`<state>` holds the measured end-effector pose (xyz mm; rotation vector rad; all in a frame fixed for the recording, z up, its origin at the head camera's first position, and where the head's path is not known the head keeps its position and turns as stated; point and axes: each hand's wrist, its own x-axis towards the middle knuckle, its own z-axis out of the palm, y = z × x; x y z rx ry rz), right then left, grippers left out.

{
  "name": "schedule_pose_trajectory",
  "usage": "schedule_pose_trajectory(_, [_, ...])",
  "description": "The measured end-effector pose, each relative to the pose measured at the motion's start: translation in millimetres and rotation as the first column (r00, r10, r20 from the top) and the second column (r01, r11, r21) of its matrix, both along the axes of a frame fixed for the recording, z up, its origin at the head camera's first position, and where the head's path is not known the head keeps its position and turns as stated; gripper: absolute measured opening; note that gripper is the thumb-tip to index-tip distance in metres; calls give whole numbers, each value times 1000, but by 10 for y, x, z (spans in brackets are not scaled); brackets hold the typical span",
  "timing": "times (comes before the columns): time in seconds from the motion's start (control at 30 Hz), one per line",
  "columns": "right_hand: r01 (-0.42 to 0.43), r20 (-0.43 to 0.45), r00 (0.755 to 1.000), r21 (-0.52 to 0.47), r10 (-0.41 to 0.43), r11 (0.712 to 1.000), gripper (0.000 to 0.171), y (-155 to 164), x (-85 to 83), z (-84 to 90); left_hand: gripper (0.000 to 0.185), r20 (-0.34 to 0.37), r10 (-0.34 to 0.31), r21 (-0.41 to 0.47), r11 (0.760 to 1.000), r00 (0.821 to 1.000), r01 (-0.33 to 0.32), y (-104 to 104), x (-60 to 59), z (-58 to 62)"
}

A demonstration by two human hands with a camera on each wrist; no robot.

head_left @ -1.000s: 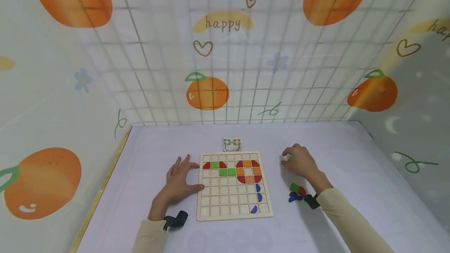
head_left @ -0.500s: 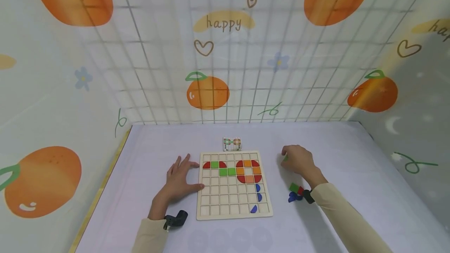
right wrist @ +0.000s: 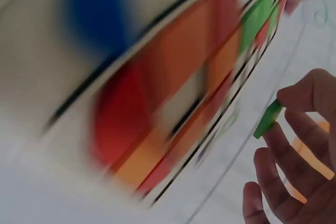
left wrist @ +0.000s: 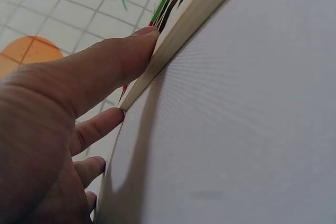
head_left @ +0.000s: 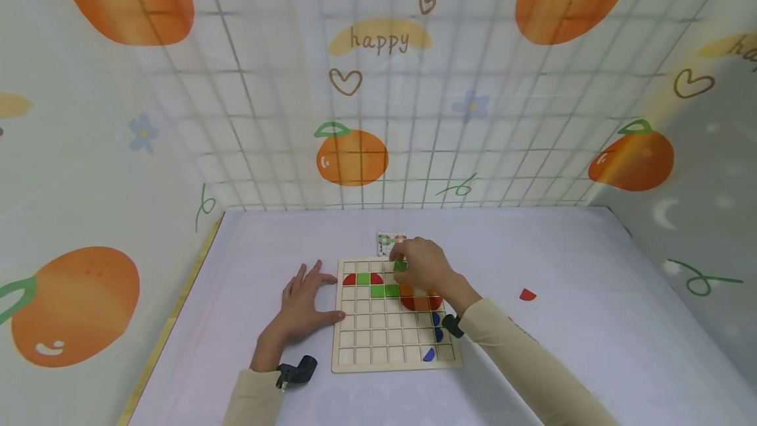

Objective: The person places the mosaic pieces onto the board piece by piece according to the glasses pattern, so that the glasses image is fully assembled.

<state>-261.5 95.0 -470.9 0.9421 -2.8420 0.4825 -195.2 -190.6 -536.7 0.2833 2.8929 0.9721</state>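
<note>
I am pinching a light, stiff green tile (head_left: pixel 399 266) by its edges in my right hand (head_left: pixel 427 266), hovering at the board's (head_left: pixel 355 363) twelve o'clock, left hand (head_left: pixel 303 301) lying flat at nine.

The right hand (head_left: pixel 422 267) is hovering over the far rows of the wooden board (head_left: pixel 395 313), pinching a green piece (head_left: pixel 400 266), and its sleeve is lying across the board's right edge, closing that side. The left hand (head_left: pixel 304 302) is pressing flat against the left edge. A small pattern card (head_left: pixel 388 240) is standing just beyond the far edge. White table (head_left: pixel 568 261) is lying open to the right, where only a red piece (head_left: pixel 527 294) is sitting
</note>
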Motion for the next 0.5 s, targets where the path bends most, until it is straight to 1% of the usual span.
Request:
schedule_pose_trajectory(0.1, [-88,-14,996,12,88,996,25,-267,49,14,72,-5,-4,-1,1000,1000,4,1,-3,14])
schedule_pose_trajectory(0.17, [-127,1,992,20,127,992,25,-430,79,2,72,-8,-5,-1,1000,1000,5,1,-2,28])
schedule_pose_trajectory(0.33, [-169,103,981,24,166,985,26,-742,157,-67,71,-14,-17,7,1000,1000,17,-11,12,34])
schedule_pose_trajectory(0.4, [-181,122,977,33,176,983,26,-818,181,-102,70,-19,-21,11,1000,1000,22,-17,19,26])
schedule_pose_trajectory(0.5, [-201,122,974,66,192,977,23,-878,205,-152,69,-28,-19,16,1000,999,19,-21,25,16])
